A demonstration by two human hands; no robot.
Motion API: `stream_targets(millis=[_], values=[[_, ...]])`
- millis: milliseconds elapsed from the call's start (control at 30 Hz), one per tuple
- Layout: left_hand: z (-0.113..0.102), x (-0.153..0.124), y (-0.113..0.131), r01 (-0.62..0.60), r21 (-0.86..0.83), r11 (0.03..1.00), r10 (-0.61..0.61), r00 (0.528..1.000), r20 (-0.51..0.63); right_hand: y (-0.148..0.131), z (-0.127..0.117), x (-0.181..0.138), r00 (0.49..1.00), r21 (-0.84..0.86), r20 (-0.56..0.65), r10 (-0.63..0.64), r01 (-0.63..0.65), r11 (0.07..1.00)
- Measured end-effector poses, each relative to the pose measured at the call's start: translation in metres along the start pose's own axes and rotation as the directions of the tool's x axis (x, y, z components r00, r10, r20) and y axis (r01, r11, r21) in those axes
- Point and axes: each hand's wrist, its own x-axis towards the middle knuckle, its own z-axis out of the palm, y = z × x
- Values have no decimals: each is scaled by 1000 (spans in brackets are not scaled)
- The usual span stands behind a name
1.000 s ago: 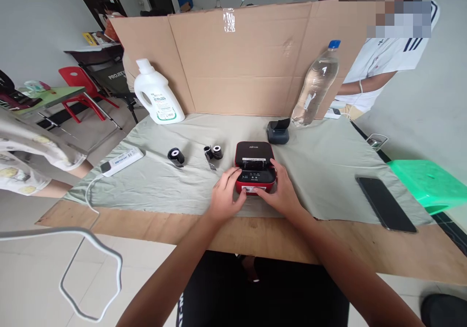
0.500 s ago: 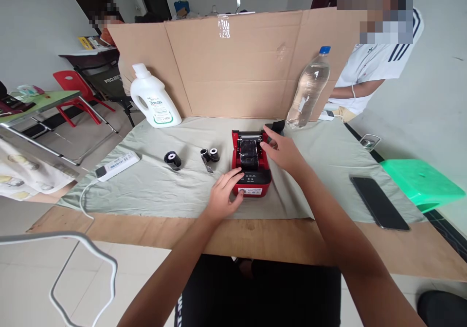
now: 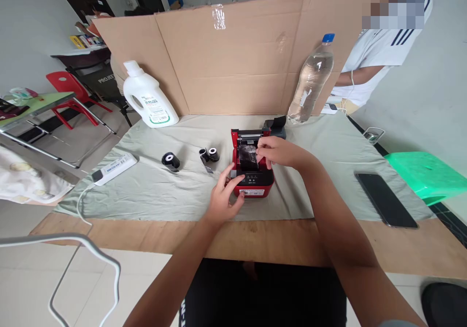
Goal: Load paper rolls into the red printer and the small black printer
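Note:
A small red and black printer [image 3: 254, 191] stands on the cloth in front of me with its lid raised. In its bay lies a roll of glossy black film [image 3: 248, 157]. At the printer's left front corner, my left hand [image 3: 223, 201] has its fingers spread, the tips touching the casing. Over the right side of the bay is my right hand [image 3: 276, 152], fingers bent and pinched at the film's right edge. Left of the printer are two small joined spools [image 3: 208, 154] with a dark strip, and a larger black roll [image 3: 170, 160].
A cardboard panel [image 3: 233, 54] stands behind, with a white jug [image 3: 151, 96] and a water bottle [image 3: 311, 81] before it. A dark object [image 3: 278, 127] sits behind the printer. A power strip [image 3: 116, 169] lies left, a phone [image 3: 386, 199] right. Beyond the panel is a person [image 3: 375, 69].
My right hand has moved from the raised lid's right side down to the film, its fingers now bent inward. My left fingers have spread and shifted slightly along the casing. The view has tilted slightly.

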Motion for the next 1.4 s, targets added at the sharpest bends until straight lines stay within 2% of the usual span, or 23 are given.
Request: stream_targets(millis=[100, 167, 300, 400, 500, 633, 767, 833, 900, 933, 1000, 1067, 1100, 1133, 1200, 1300, 1400], values=[[-1, 1, -1, -30, -10, 999, 30, 999, 15, -4, -3, -2, 987, 73, 154, -38, 27, 997], [-2, 2, -1, -57, -10, 998, 58, 998, 36, -3, -5, 2, 981, 53, 188, -45, 35, 998], [-5, 4, -1, -103, 6, 995, 102, 995, 19, 12, 6, 19, 985, -95, 104, -138, 148, 984], [-7, 5, 1, -125, 19, 992, 124, 992, 13, 21, 25, 35, 972, -383, 14, -237, 224, 896], [-8, 6, 3, -127, 26, 992, 126, 992, 18, 22, 39, 47, 982, -561, 48, -185, 179, 808], [-7, 3, 4, -97, 4, 995, 97, 995, 19, 18, 40, 52, 992, -587, 104, -78, 125, 800], [-10, 2, 3, -54, -92, 994, 45, 994, -96, 15, 25, 38, 979, -487, 97, -180, 205, 849], [-17, 9, 0, 21, -152, 988, -51, 978, -201, 13, 16, 26, 959, -395, 122, -256, 283, 874], [-24, 25, -3, 126, -240, 963, -185, 953, -242, 9, 11, 14, 923, -300, 142, -358, 385, 873], [-28, 36, -5, 173, -301, 938, -243, 946, -213, 6, 10, 9, 898, -258, 137, -418, 440, 860], [-32, 60, -7, 243, -439, 865, -298, 953, -60, 1, 11, 1, 853, -218, 77, -517, 520, 826], [-31, 80, -8, 306, -506, 806, -298, 949, 101, -2, 15, -2, 836, -234, -6, -549, 533, 813], [-28, 87, -9, 325, -518, 792, -299, 945, 135, -3, 17, -2, 836, -238, -40, -547, 524, 818], [-25, 91, -10, 330, -520, 788, -308, 942, 131, -3, 19, -1, 841, -225, -63, -537, 512, 829], [-16, 90, -13, 285, -514, 809, -314, 949, 32, -2, 21, 2, 868, -151, -82, -489, 474, 867], [-6, 79, -21, 150, -407, 901, -206, 974, -97, 4, 21, 9, 917, -13, -94, -388, 388, 921], [-4, 69, -28, 87, -289, 953, -128, 984, -125, 11, 22, 19, 911, 79, -83, -404, 410, 909]])
